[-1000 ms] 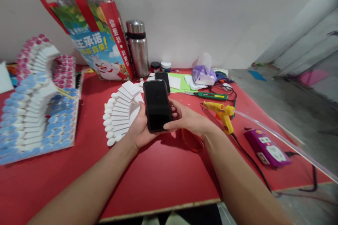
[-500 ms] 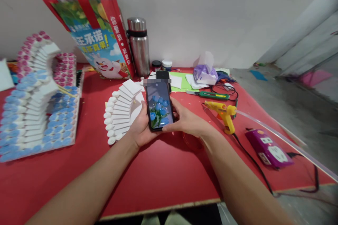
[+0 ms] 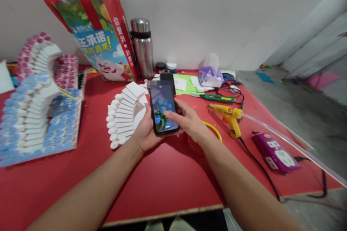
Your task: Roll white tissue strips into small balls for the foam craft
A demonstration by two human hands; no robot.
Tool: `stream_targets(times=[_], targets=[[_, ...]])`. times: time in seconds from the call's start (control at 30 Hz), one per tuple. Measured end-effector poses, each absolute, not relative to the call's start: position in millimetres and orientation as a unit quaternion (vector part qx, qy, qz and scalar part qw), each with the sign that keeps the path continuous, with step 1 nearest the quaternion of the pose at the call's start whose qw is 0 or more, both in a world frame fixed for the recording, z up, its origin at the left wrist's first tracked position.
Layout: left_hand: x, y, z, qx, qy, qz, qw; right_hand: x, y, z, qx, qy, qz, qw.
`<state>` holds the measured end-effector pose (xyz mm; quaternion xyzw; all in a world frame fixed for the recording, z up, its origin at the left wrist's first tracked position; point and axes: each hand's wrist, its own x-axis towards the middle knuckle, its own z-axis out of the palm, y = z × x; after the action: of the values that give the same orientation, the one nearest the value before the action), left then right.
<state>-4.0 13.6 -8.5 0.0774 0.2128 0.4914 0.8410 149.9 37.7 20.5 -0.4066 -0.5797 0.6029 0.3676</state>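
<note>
A black phone (image 3: 163, 108) with a lit screen showing blue flowers is held above the red table (image 3: 162, 180). My left hand (image 3: 145, 131) grips it from below and the left side. My right hand (image 3: 187, 119) cups its right edge, with the thumb lying across the screen. Just left of my hands stands a white fan-shaped craft piece (image 3: 126, 115) made of stacked slats with rounded tips.
A yellow glue gun (image 3: 229, 117), a purple power strip (image 3: 275, 151), a green-handled tool (image 3: 217, 97) and a second dark phone (image 3: 166, 77) lie on the table's right and back. A steel flask (image 3: 142, 48), a printed tote bag (image 3: 100, 39) and blue-and-pink slat pieces (image 3: 38, 104) stand behind and left.
The phone's dark screen lit up with a blue flower picture. My right thumb moved from the phone's lower edge up onto the screen. A yellow ring showed behind my right wrist.
</note>
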Motion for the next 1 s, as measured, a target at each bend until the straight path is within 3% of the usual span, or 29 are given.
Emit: stream_targets(times=[0.17, 0.53, 1.0], targets=[[3, 9, -9, 0.067, 0.203, 0.492, 0.844, 142, 37, 10, -0.445, -0.594, 0.505, 0.44], [9, 8, -8, 0.079, 0.224, 0.484, 0.842, 139, 38, 8, -0.562, -0.64, 0.359, 0.381], [4, 8, -7, 0.095, 0.218, 0.474, 0.848, 146, 52, -4, -0.474, -0.638, 0.389, 0.465]])
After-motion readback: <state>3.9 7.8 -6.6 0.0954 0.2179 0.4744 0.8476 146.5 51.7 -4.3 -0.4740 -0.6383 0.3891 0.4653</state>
